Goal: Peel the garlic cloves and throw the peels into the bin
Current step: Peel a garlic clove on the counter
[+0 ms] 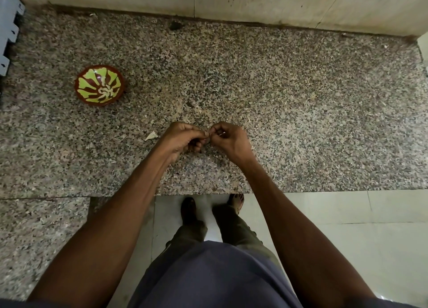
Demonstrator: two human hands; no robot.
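Both hands meet over the near part of a speckled granite worktop [278,88], fingertips almost touching. The left hand [183,137] has its fingers curled inward, thumb and forefinger pinched on a small pale object at the point where the two hands meet; the right hand [228,138] is likewise curled, its thumb and forefinger pinching the same spot from the other side. The object between them is mostly hidden by the fingers and is too small to identify with certainty, though it looks like a garlic clove [207,134]. A pale scrap of peel [151,136] lies on the worktop just left of the left hand. Farther left and well apart from the hands sits a small brown bowl [100,88] with a green petal pattern, holding a few pale pieces at its centre. Below the worktop edge, the person's trousers and sandalled feet stand on a light tiled floor [347,215].
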